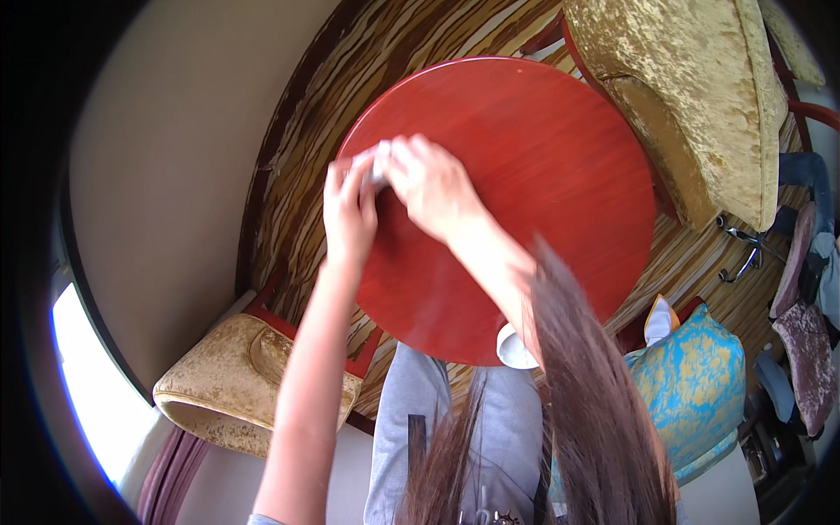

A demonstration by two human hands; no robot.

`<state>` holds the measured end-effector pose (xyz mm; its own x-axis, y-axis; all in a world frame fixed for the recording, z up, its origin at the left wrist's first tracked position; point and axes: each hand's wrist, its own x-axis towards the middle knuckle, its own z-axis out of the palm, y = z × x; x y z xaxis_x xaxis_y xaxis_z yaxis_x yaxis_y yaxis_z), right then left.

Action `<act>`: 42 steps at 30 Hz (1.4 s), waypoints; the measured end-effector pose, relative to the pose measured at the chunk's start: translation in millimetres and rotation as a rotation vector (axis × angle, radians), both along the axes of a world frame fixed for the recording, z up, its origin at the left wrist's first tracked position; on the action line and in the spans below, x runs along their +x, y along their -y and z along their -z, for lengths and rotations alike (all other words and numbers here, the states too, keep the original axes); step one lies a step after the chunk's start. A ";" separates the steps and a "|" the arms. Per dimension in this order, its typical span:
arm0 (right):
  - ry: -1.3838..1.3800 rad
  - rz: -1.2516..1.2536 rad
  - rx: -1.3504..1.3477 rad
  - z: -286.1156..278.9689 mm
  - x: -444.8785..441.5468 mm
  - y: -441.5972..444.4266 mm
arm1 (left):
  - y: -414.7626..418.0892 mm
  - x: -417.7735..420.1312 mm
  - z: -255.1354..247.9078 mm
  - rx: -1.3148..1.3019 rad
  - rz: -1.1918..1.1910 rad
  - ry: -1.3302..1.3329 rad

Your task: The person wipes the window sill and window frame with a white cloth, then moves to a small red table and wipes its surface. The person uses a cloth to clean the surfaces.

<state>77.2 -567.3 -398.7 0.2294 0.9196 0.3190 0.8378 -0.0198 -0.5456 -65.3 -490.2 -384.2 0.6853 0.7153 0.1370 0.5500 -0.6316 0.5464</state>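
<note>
Both hands meet over the far left part of a round red wooden table [525, 164]. My left hand [349, 213] has its fingers around a small pale object [378, 176], blurred and mostly hidden, so its kind cannot be told. From the other side, my right hand [433, 187] closes its fingertips on the top of that same object. Near the table's front edge stands a white cup or small bowl [515, 349], partly covered by my right forearm.
Gold velvet chairs stand at the lower left [230, 374] and upper right [682, 85]. A blue and gold patterned cushion [695, 387] is at the right. Long hair hangs in front of my right arm. Another person's legs [807, 190] show at the far right.
</note>
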 end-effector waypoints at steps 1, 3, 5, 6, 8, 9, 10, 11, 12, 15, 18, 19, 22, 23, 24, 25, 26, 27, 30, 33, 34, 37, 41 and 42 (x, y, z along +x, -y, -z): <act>0.020 0.071 0.023 1.1 19.9 -10.3 | -16.8 26.7 1.5 0.001 0.013 0.024; 0.032 0.197 0.057 1.2 57.5 -19.0 | -41.6 80.8 2.1 0.100 0.120 -0.011; -0.110 0.357 0.023 1.3 87.0 -12.2 | -42.6 131.5 2.9 0.216 0.197 -0.031; -0.052 0.391 0.037 1.1 99.1 -0.7 | -36.4 152.7 2.9 0.246 0.237 -0.002; 0.026 0.475 0.021 -0.6 120.7 27.0 | -17.7 188.0 1.9 0.295 0.336 0.018; 0.015 0.522 0.038 -2.0 126.6 43.7 | -3.6 200.9 1.2 0.292 0.391 0.037; -0.009 0.577 0.017 -2.7 130.6 61.6 | 13.3 213.2 1.3 0.276 0.443 0.099; -0.018 0.639 0.004 -3.8 132.1 82.8 | 32.0 222.3 1.7 0.211 0.501 0.125; -0.066 0.708 -0.008 -4.7 131.0 104.1 | 51.1 230.1 2.5 0.156 0.567 0.164; -0.043 0.887 -0.131 -12.1 118.5 171.9 | 114.9 239.1 4.3 -0.034 0.710 0.256; -0.050 1.003 -0.198 -21.7 93.2 219.0 | 167.4 233.2 1.6 -0.079 0.892 0.116; -0.072 1.048 -0.202 -23.7 85.9 226.9 | 177.3 231.8 1.2 -0.046 0.929 0.096; -0.099 1.141 -0.255 -24.8 79.6 225.8 | 175.1 230.4 3.8 0.036 0.953 0.190; -0.057 1.159 -0.266 -23.9 81.3 218.0 | 166.1 230.7 4.8 0.052 0.981 0.219; -0.055 1.156 -0.271 -24.8 82.7 209.1 | 156.0 232.8 4.3 0.047 0.969 0.254; -0.076 1.145 -0.207 -24.0 85.1 196.4 | 144.2 234.8 3.2 0.021 0.986 0.228; -0.085 1.131 -0.189 -23.9 84.9 183.3 | 129.0 233.6 2.9 0.040 0.984 0.239; -0.103 1.114 -0.174 -23.3 80.9 168.2 | 110.5 230.8 3.0 0.064 0.984 0.210; -0.179 1.006 -0.134 -19.7 68.4 116.0 | 47.0 203.4 -0.2 0.056 0.914 0.206; -0.242 0.845 -0.106 -11.7 37.1 72.9 | -7.3 150.8 -2.1 0.024 0.810 0.080; -0.269 0.830 -0.119 -9.8 14.1 63.9 | -16.6 123.8 -4.1 0.032 0.755 0.017; -0.412 0.794 -0.160 -13.5 -85.7 56.0 | -26.1 28.0 -20.7 -0.039 0.770 -0.148; -0.399 0.745 -0.055 -18.3 -201.2 74.4 | -22.1 -71.2 -42.7 -0.146 0.967 -0.184; -0.464 0.774 -0.059 -10.3 -213.0 78.0 | -20.7 -81.4 -43.6 -0.149 0.989 -0.211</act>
<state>-135.8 -645.3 -388.4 0.8844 0.4667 -0.0022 0.2751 -0.5250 -0.8054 -146.7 -469.5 -340.5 0.9779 -0.1843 -0.0985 -0.0872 -0.7883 0.6091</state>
